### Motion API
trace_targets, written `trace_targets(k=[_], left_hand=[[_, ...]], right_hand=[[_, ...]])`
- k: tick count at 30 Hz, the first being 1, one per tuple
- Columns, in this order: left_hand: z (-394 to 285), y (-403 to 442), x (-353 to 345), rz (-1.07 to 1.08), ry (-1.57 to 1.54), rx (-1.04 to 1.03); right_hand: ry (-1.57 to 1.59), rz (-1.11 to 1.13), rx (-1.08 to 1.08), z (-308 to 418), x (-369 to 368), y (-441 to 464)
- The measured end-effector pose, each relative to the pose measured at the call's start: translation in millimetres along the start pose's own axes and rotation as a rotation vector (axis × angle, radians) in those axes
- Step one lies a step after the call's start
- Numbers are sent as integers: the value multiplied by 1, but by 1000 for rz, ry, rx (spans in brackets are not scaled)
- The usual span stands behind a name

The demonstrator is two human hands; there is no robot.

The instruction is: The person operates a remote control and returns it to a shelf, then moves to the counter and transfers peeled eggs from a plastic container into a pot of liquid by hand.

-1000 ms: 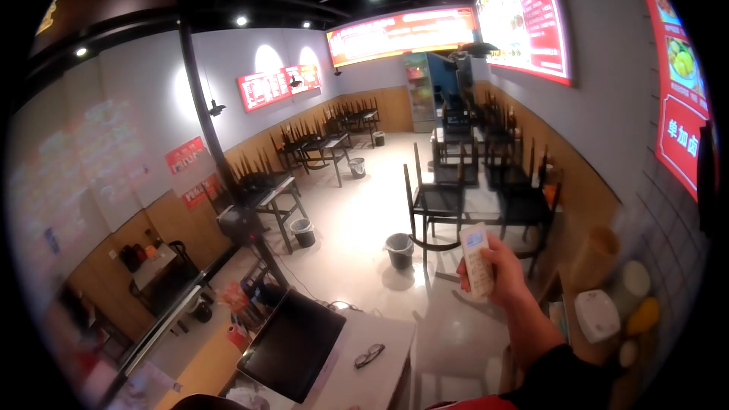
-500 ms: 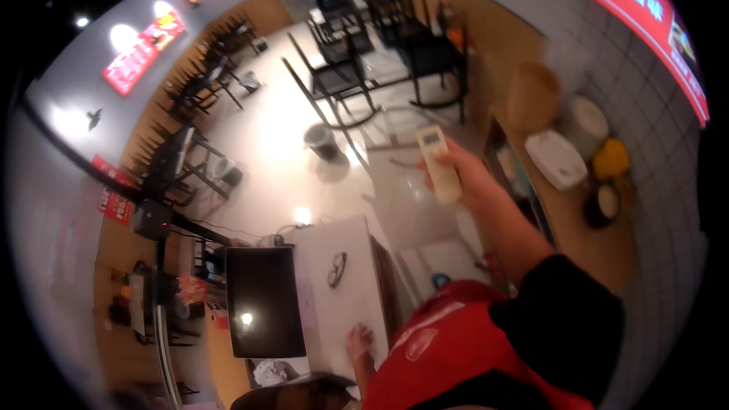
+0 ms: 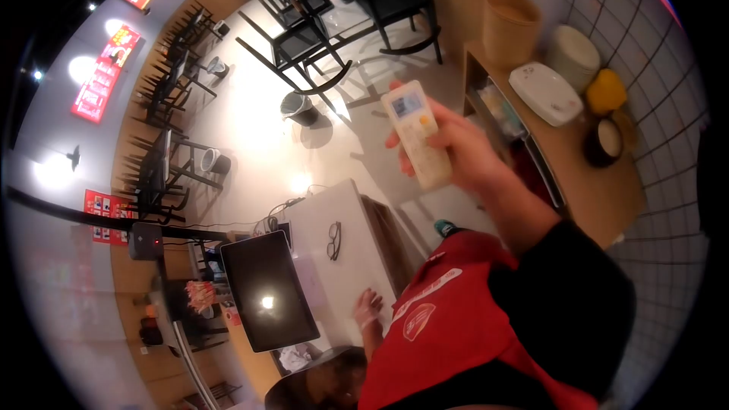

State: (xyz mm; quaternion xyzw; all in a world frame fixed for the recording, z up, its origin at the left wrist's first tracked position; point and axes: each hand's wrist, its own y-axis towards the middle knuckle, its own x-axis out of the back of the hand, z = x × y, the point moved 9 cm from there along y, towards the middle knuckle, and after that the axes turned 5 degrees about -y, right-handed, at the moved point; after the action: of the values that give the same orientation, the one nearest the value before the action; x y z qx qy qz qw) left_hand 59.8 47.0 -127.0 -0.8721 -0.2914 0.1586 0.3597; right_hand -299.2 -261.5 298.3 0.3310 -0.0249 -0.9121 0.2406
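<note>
My right hand (image 3: 456,144) is closed around a white remote control (image 3: 419,137). It is held up in front of me, its small grey screen and an orange button facing me. My thumb lies along the remote's face. Low in the view, my left hand (image 3: 368,308) rests on the pale counter top (image 3: 304,216) beside my red apron (image 3: 448,319), its fingers apart with nothing in them. A pair of black-framed glasses (image 3: 334,241) lies on the same counter, beyond that hand. To its left stands a dark-screened monitor (image 3: 269,292).
On the right, a wooden ledge (image 3: 585,197) carries a white tray (image 3: 545,93), a stack of pale plates (image 3: 575,57), a yellow object (image 3: 606,92) and a dark cup (image 3: 604,142). Black chairs (image 3: 300,42) and a bin (image 3: 299,108) stand on the floor ahead. Cables (image 3: 273,216) lie near the monitor.
My right hand has raised the remote slightly up and to the left, and its face now shows more clearly. The view has tilted and shifted. My left hand stays on the counter.
</note>
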Motion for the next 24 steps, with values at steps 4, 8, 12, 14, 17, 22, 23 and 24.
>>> trace_targets(k=[4, 8, 12, 14, 17, 22, 23, 24], left_hand=[[20, 10, 4, 29, 3, 35], [14, 5, 8, -3, -79, -14], [29, -9, 11, -83, -142, 26], [29, -16, 13, -79, -114, 13], [35, -13, 21, -71, -48, 20], [33, -7, 22, -97, -38, 29], [30, -9, 23, -96, -45, 30], [30, -10, 23, -91, -58, 28]], right_hand=[[-187, -437, -173, -46, 74, 24], [-222, -717, -348, -94, 178, 17], [-196, -808, -218, -89, 227, -5], [-155, -766, -173, -81, 213, -13], [-192, -670, -161, -63, 180, -19], [-300, -386, -197, -65, 143, 0], [-290, -363, -230, -67, 129, 1], [-325, -342, -261, -74, 121, -1]])
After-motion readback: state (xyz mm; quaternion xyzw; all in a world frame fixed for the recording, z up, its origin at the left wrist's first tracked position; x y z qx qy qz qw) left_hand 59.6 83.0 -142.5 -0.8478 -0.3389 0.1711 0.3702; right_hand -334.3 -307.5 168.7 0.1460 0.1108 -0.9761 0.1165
